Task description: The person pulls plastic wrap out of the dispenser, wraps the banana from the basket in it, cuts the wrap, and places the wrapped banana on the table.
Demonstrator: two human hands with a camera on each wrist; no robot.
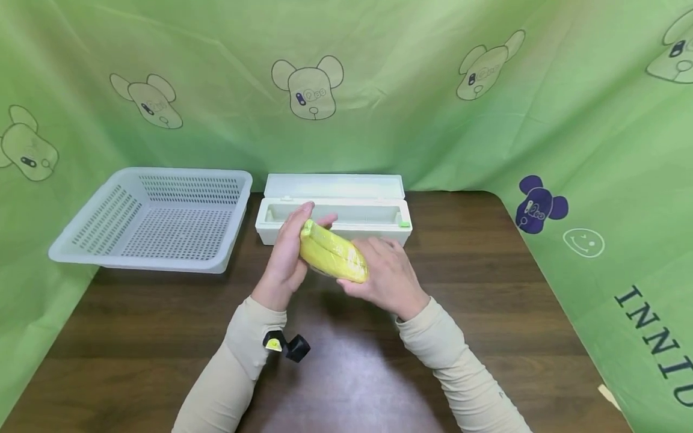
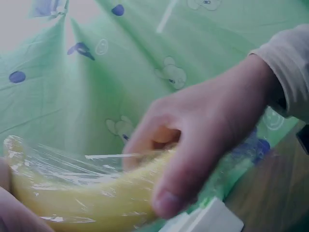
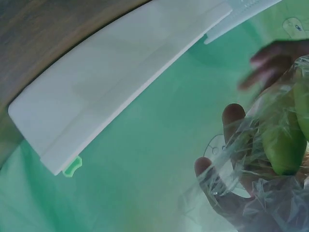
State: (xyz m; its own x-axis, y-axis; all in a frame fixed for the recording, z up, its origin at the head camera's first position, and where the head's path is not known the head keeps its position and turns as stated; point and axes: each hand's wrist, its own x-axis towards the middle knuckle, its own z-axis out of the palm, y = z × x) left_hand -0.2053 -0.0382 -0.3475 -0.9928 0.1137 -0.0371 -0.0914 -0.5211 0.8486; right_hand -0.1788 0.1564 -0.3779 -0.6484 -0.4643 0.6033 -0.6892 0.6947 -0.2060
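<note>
Yellow bananas [image 1: 332, 254] wrapped in clear cling film are held between both hands above the table. My left hand [image 1: 287, 255] holds their left end, its thumb and fingers about them. My right hand [image 1: 387, 270] grips the other end from above, thumb on the near side. In the left wrist view, shiny film stretches over the curved bananas [image 2: 91, 203], and the right hand [image 2: 203, 121] pinches their end. In the right wrist view, loose crumpled film [image 3: 275, 198] hangs about the greenish-looking banana tips [image 3: 285, 150] and spread fingers.
Behind the hands stands a white cling film dispenser [image 1: 335, 230] with its lid [image 1: 334, 186] raised and a green slider [image 1: 404, 224] at its right end. A white perforated basket [image 1: 233, 243] sits to the left. Green printed cloth [image 1: 379, 138] surrounds the dark wooden table [image 1: 476, 270].
</note>
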